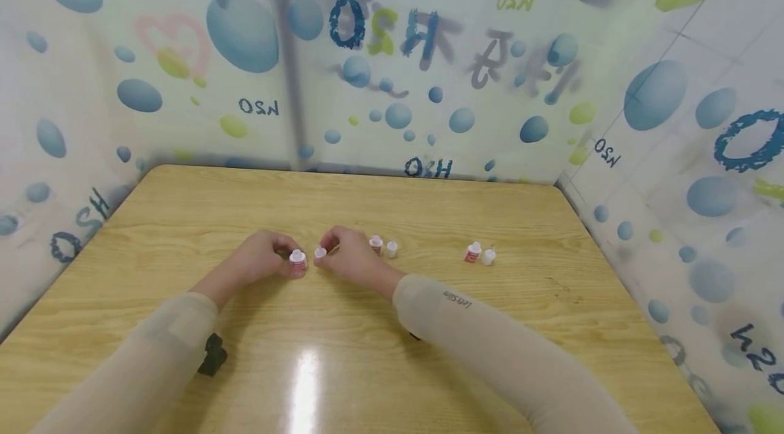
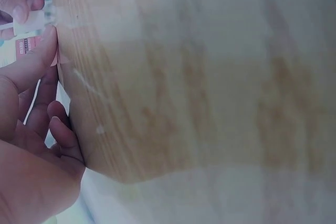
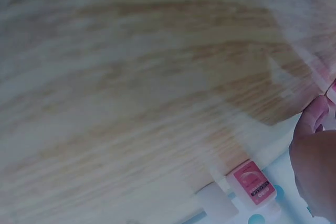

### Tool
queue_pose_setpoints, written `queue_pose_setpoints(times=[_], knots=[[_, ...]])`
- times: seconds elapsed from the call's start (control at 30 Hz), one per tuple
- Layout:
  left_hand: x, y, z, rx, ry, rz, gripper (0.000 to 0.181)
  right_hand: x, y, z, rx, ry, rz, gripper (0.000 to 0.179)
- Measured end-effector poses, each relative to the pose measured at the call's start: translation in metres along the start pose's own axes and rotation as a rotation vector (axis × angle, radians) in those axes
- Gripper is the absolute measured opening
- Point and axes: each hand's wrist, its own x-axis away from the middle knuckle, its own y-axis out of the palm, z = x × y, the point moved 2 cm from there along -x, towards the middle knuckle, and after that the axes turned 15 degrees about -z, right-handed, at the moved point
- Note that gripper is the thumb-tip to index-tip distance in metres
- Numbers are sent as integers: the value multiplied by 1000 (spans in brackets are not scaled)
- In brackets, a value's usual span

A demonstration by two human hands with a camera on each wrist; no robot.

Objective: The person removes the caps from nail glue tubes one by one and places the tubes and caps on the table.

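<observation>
My left hand (image 1: pixel 263 256) holds a small white bottle (image 1: pixel 297 262) with a red-pink label, upright at the table surface. Just to its right, a white cap (image 1: pixel 320 254) is pinched between the thumb and fingertips of my right hand (image 1: pixel 352 254). A small gap separates cap and bottle in the head view. In the left wrist view the bottle's label (image 2: pixel 25 47) shows beyond the left thumb. Behind the right hand stand another such bottle (image 1: pixel 376 244), partly hidden, and a separate white cap (image 1: pixel 392 249).
Farther right stand a third bottle (image 1: pixel 473 252) and a white cap (image 1: pixel 488 257). A dark green object (image 1: pixel 212 356) lies beside the left forearm on the wooden table (image 1: pixel 343 379). Something black (image 1: pixel 414 336) peeks from under the right sleeve. Patterned walls enclose the table's back and sides.
</observation>
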Motion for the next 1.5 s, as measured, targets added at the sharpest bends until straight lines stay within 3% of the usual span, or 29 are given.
queue_pose_setpoints(times=[0.4,1.2,1.5], knots=[[1,-1,4,-2,-1,-12,30,-3,4,5,-20,-29,-30,20],[0,-2,4,9,37,-43,32,-10,2,3,75,6,-82,22],[1,-1,5,8,26,-53,34,-11,-4,-2,164,18,-157,25]])
